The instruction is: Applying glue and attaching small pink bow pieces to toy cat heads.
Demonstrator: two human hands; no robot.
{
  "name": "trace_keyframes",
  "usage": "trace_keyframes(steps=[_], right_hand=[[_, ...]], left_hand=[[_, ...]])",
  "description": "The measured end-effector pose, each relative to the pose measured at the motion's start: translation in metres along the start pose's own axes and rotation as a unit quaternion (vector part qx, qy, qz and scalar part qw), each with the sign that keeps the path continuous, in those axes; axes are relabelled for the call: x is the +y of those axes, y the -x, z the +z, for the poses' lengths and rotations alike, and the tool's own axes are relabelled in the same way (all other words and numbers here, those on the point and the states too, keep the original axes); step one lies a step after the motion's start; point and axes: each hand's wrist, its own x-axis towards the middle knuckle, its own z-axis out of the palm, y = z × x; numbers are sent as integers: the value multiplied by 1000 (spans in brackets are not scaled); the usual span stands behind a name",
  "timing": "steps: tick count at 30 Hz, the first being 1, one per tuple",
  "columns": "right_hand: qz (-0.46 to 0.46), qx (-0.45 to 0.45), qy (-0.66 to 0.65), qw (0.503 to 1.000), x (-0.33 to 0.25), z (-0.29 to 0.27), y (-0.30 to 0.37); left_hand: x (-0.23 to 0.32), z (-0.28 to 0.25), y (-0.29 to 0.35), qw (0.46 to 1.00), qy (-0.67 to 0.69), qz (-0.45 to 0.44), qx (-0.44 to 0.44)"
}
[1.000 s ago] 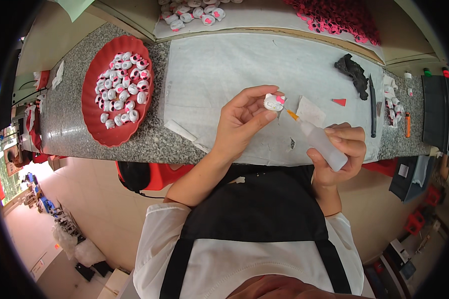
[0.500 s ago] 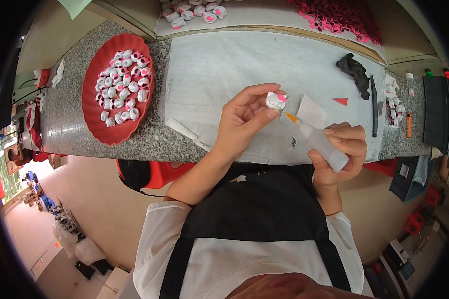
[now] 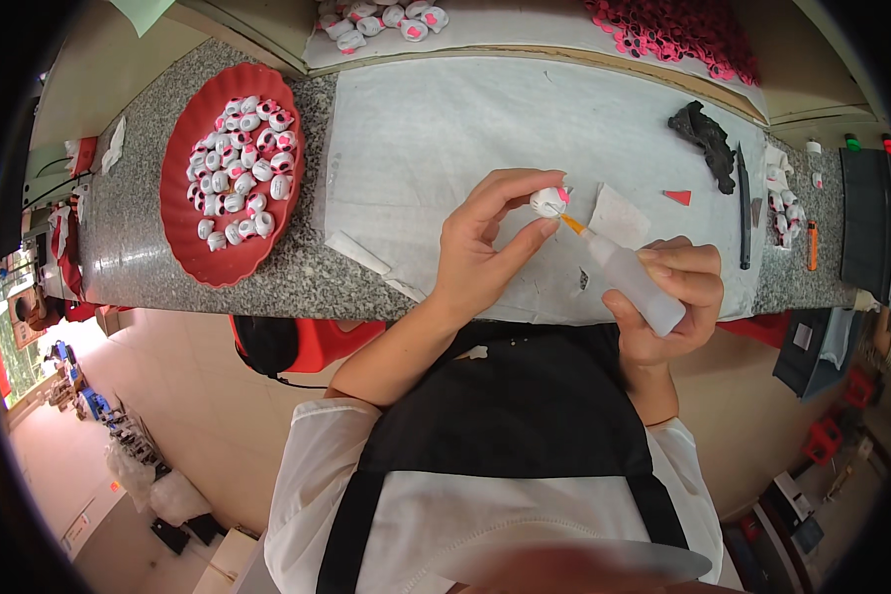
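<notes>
My left hand (image 3: 480,238) pinches a small white figurine head with a pink bow (image 3: 547,203) between thumb and fingertips, above the white sheet (image 3: 416,148). In my right hand (image 3: 685,292) is a translucent squeeze bottle (image 3: 629,282), tilted up to the left. Its orange nozzle tip (image 3: 572,225) meets the lower right side of the figurine head, or is very close to it; actual contact cannot be made out. Behind the bottle lies a square of white paper (image 3: 619,216).
At the left stands a red scalloped dish (image 3: 178,218) with several white-and-pink heads. White heads (image 3: 416,30) and pink pieces (image 3: 673,40) fill the back ledge. Crumpled black material (image 3: 705,144), a dark pen (image 3: 743,213) and a red scrap (image 3: 677,197) lie at the right.
The figurine head has turned in my left fingers, so less of its pink bow shows. The bottle has shifted slightly left, its nozzle closer to the head.
</notes>
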Motion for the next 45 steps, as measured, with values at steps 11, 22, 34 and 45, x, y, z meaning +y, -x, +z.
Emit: trace_keyframes(steps=[11, 22, 34, 45], right_hand=[[-1, -20, -5, 1000, 3, -2, -1], [190, 11, -111, 975, 38, -19, -32], [57, -123, 490, 861, 145, 24, -143], [5, -215, 532, 819, 148, 14, -144]], left_hand=[[-2, -2, -2, 998, -58, 27, 7], [3, -8, 0, 988, 104, -42, 106], [3, -2, -1, 986, 121, -57, 95], [5, -3, -4, 987, 115, -64, 88]])
